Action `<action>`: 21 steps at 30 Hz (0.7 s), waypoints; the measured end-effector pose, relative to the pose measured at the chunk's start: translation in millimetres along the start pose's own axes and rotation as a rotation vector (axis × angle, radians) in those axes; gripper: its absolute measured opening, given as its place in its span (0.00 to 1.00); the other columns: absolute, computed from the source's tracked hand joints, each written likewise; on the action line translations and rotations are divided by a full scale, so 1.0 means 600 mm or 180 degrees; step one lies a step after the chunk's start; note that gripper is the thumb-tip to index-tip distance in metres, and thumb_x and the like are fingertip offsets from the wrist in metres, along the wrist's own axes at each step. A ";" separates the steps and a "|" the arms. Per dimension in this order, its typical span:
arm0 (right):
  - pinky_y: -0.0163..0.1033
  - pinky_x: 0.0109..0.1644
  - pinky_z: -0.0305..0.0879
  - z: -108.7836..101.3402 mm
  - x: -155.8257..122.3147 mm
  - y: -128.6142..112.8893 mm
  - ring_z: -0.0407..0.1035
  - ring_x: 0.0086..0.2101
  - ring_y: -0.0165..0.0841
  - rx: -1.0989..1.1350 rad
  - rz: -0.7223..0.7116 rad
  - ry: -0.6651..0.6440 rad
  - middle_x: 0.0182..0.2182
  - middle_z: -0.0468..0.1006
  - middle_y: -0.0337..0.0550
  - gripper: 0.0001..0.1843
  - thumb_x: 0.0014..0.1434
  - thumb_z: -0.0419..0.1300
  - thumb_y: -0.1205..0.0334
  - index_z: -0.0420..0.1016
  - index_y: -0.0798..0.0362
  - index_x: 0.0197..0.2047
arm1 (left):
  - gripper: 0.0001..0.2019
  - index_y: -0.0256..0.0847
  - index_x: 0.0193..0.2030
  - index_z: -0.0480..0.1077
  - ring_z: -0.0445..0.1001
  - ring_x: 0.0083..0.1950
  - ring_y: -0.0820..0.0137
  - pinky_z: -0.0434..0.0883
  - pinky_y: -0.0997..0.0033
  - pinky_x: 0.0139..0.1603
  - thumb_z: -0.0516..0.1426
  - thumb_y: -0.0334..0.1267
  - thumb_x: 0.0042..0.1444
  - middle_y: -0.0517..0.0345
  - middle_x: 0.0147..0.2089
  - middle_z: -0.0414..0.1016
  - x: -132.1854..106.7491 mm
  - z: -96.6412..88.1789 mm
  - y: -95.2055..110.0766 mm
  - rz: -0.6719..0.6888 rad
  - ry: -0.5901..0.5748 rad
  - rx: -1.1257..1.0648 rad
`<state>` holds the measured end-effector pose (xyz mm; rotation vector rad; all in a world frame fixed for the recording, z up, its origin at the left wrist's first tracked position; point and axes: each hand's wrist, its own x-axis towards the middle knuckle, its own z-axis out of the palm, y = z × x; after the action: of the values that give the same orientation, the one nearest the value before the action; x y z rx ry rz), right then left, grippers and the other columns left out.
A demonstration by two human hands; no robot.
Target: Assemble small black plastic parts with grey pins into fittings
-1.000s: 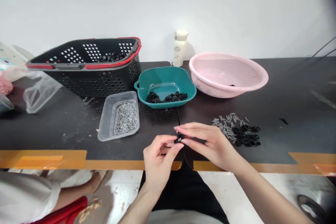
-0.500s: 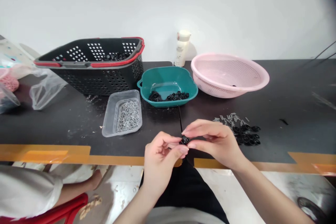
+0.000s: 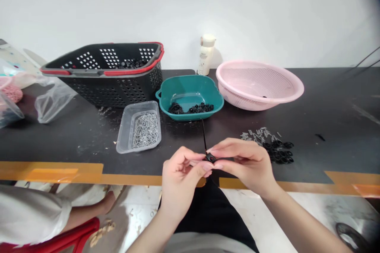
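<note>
Black plastic fitting (image 3: 210,157) pinched at the fingertips of left hand (image 3: 180,182) and right hand (image 3: 245,164), both closed on it over the dark surface (image 3: 89,146); thin black rod (image 3: 204,136) running forward, toward teal bowl (image 3: 190,115).

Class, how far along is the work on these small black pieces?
Little looks done: the pink colander holds only one dark piece. In hand: the left hand and right hand pinch a black piece. Remaining: black pieces in the teal bowl, silver pins in the clear tub, and a loose pile on the table.
</note>
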<state>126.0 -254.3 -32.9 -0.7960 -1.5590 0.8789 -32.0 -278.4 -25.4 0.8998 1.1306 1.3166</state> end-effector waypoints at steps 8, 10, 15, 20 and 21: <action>0.36 0.33 0.78 0.005 0.003 0.000 0.79 0.31 0.36 0.0088 0.0052 0.0188 0.31 0.85 0.42 0.13 0.49 0.73 0.68 0.85 0.43 0.37 | 0.07 0.38 0.27 0.75 0.78 0.24 0.71 0.76 0.75 0.27 0.68 0.37 0.46 0.59 0.23 0.78 0.009 -0.010 -0.009 0.0166 -0.0348 0.0109; 0.38 0.33 0.78 0.008 0.002 -0.001 0.79 0.30 0.37 0.0011 0.0001 0.0199 0.31 0.85 0.42 0.12 0.48 0.72 0.68 0.85 0.43 0.37 | 0.08 0.38 0.28 0.75 0.78 0.24 0.70 0.76 0.75 0.27 0.67 0.38 0.47 0.59 0.22 0.77 0.011 -0.013 -0.012 0.0196 -0.0393 0.0143; 0.38 0.32 0.78 0.015 -0.006 -0.003 0.79 0.30 0.37 -0.0154 -0.0111 0.0204 0.33 0.85 0.42 0.15 0.49 0.71 0.70 0.85 0.40 0.39 | 0.09 0.38 0.27 0.74 0.78 0.23 0.72 0.76 0.77 0.27 0.68 0.39 0.47 0.60 0.22 0.77 0.012 -0.015 -0.018 0.0128 -0.0363 -0.0033; 0.37 0.33 0.79 0.025 -0.014 -0.005 0.80 0.32 0.36 -0.0077 -0.0039 0.0287 0.34 0.85 0.40 0.18 0.51 0.70 0.72 0.84 0.38 0.41 | 0.11 0.38 0.28 0.74 0.78 0.24 0.71 0.76 0.77 0.27 0.68 0.41 0.47 0.60 0.23 0.77 0.009 -0.016 -0.025 0.0216 -0.0318 -0.0212; 0.36 0.33 0.78 0.026 -0.015 -0.005 0.80 0.32 0.35 -0.0028 0.0006 0.0313 0.35 0.85 0.40 0.18 0.51 0.70 0.72 0.84 0.38 0.41 | 0.11 0.38 0.28 0.74 0.78 0.24 0.71 0.76 0.77 0.27 0.68 0.42 0.47 0.59 0.23 0.77 0.009 -0.016 -0.026 0.0255 -0.0315 -0.0212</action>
<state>111.8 -265.6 -36.2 -0.8349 -1.4768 0.8228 -37.8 -275.7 -43.5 0.9588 0.9775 1.3520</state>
